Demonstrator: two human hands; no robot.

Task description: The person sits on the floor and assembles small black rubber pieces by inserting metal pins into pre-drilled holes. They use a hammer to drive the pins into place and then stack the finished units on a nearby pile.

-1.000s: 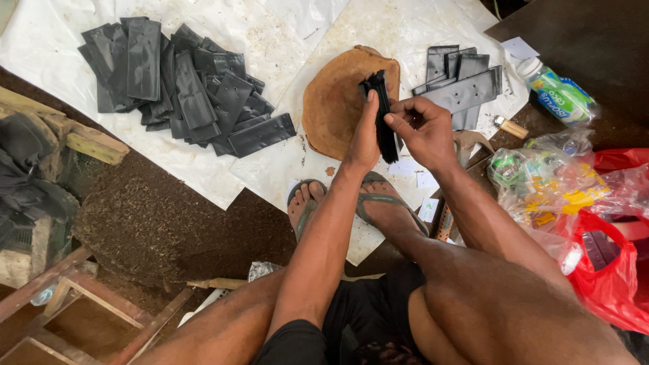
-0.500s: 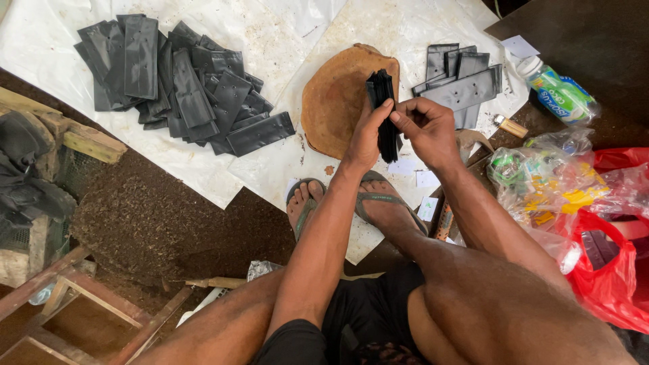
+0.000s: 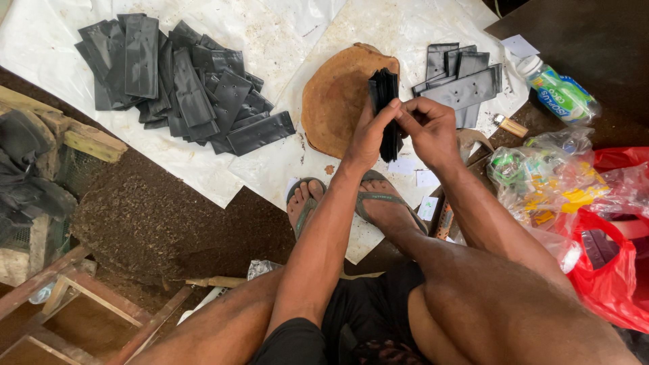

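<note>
Both hands hold a thick stack of black plastic bags (image 3: pixel 385 101) upright over a round wooden block (image 3: pixel 337 101). My left hand (image 3: pixel 368 135) grips the stack from the left. My right hand (image 3: pixel 427 128) pinches its right side with thumb and fingers. A large heap of flat black bags with punched holes (image 3: pixel 179 84) lies on the white sheet (image 3: pixel 61 40) to the left. A smaller pile of black bags (image 3: pixel 463 81) lies just right of the block.
My feet in sandals (image 3: pixel 358 203) rest below the block. A plastic bottle (image 3: pixel 558 91) and a small wooden piece (image 3: pixel 510 126) lie at right, above clear bags of goods (image 3: pixel 541 176) and a red plastic bag (image 3: pixel 612 270). Wooden frames (image 3: pixel 61 297) and dark soil (image 3: pixel 135 216) at left.
The stack has turned more upright and lifted slightly. My right hand's fingers have shifted from over the top of the stack to pinching its side.
</note>
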